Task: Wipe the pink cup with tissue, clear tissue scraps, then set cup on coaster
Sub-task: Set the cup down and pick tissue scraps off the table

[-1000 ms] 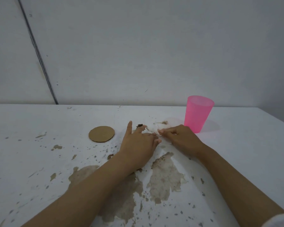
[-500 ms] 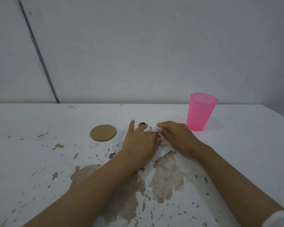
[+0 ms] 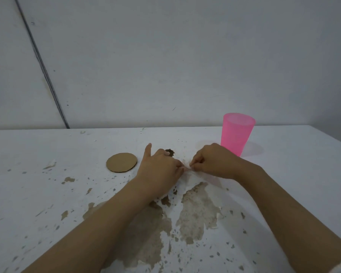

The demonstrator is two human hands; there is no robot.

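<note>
**Figure: table scene, head view.** We see a white table (image 3: 283, 174) whose paint has flaked away in brown patches (image 3: 197, 211) just in front of the hands. A dark cable (image 3: 41, 66) slants down the wall behind. The round cardboard coaster (image 3: 121, 162) lies flat and bare, near the left hand but apart from it. A dark chip (image 3: 170, 152) marks the surface just beyond that hand's knuckles.

The pink cup (image 3: 237, 133) stands upright, mouth up, behind the right hand and well apart from the coaster. The hand hides its lower left corner, so we cannot tell whether they touch.

The left hand (image 3: 159, 170) lies palm down, its index finger straight and pointing away, the other fingers curled toward the right. The right hand (image 3: 213, 162) has curled fingers, with its fingertips pressed together on a small pale tissue scrap (image 3: 187, 169). The left fingertips meet the same spot, but we cannot tell whether they grip the scrap.
</note>
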